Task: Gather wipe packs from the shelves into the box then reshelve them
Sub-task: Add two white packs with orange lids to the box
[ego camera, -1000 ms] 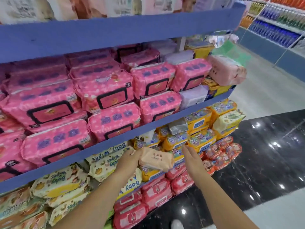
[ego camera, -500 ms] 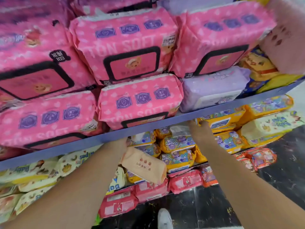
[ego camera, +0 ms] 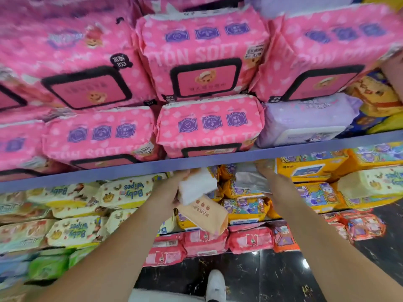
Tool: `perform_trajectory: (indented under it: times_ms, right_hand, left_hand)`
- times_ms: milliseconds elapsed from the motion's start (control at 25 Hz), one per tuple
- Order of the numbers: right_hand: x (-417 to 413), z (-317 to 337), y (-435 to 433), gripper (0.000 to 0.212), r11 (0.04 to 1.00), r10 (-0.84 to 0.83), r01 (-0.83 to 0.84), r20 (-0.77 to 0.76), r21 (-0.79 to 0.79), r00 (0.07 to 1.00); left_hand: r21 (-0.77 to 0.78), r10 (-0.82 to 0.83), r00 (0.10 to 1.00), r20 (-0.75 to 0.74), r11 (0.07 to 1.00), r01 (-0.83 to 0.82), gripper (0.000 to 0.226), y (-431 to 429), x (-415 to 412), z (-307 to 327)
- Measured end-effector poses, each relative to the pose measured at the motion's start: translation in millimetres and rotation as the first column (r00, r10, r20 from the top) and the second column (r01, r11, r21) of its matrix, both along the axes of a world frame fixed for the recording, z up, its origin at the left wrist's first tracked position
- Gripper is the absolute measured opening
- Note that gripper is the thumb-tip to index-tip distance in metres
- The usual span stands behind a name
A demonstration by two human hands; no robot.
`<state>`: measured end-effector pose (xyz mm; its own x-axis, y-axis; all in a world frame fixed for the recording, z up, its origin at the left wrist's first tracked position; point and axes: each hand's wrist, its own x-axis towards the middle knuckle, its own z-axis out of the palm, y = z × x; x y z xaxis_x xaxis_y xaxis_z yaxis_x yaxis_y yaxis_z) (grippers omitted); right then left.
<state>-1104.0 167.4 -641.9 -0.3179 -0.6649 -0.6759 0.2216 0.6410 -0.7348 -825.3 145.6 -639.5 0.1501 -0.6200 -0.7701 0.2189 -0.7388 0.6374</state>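
Reaching right hand [ego camera: 266,173] half-hidden under shelf [ego camera: 218,159]

- Bright, even light is washing the pink packs [ego camera: 209,125]; small glints are dotting the dark floor [ego camera: 272,280].
- Blur is smearing the packs at upper left; wide-angle distortion is bending the shelf edge [ego camera: 239,156].

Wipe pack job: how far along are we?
Looks like gathering, as far as shows. Done: the left hand holds two packs, a peach pack and a white pack. In hand: the right hand reaches under the shelf edge at a silver pack; grip unclear. Left: boxing them and reshelving; no box in view.
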Motion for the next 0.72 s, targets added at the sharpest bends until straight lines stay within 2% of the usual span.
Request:
perform_trajectory:
  times_ms: [40, 160, 240, 400, 440, 520, 600, 720]
  right_hand:
    - [2.9, 0.2, 12.8, 0.08, 1.0, -0.013, 0.013, 0.017, -0.014, 1.0]
    - [22.6, 2.1, 64.1, 0.106, 0.998, 0.046, -0.041, 0.116, -0.04, 0.992]
    - [45.8, 18.3, 102.4, 0.098, 0.995, 0.096, -0.093, 0.116, -0.035, 0.989]
    - [110.0, 47.0, 176.7, 0.066, 0.964, 0.263, -0.257, 0.09, -0.067, 0.961]
    - [130.4, 53.2, 193.9, 0.064, 0.954, 0.294, -0.286, 0.094, -0.09, 0.951]
    - [172.6, 65.0, 225.5, 0.063, 0.938, 0.34, -0.331, 0.095, -0.099, 0.935]
    - [229.8, 86.2, 260.0, 0.051, 0.901, 0.426, -0.408, 0.12, -0.145, 0.897]
    - [315.8, 107.7, 306.3, 0.057, 0.809, 0.583, -0.556, 0.137, -0.193, 0.801]
  left_hand:
    - [-0.004, -0.018, 1.0, -0.015, 1.0, 0.018, 0.029, 18.3, 1.0, 10.3]
    - [-0.018, -0.089, 0.996, -0.011, 0.996, 0.089, 0.039, 77.9, 19.2, 19.8]
    - [-0.01, -0.093, 0.996, -0.012, 0.996, 0.093, 0.047, 112.9, 40.9, 26.8]
    - [-0.109, -0.075, 0.994, -0.079, 0.992, 0.066, 0.094, 194.0, 97.2, 56.5]
    - [-0.136, -0.045, 0.995, -0.087, 0.99, 0.033, 0.095, 214.4, 117.1, 62.9]
    - [-0.178, 0.025, 0.997, -0.072, 0.983, -0.038, 0.084, 259.4, 162.6, 82.8]
    - [-0.218, 0.087, 0.994, -0.063, 0.971, -0.099, 0.081, 315.8, 223.2, 101.9]
    - [-0.232, 0.201, 0.979, -0.03, 0.952, -0.202, 0.076, 407.5, 317.9, 121.8]
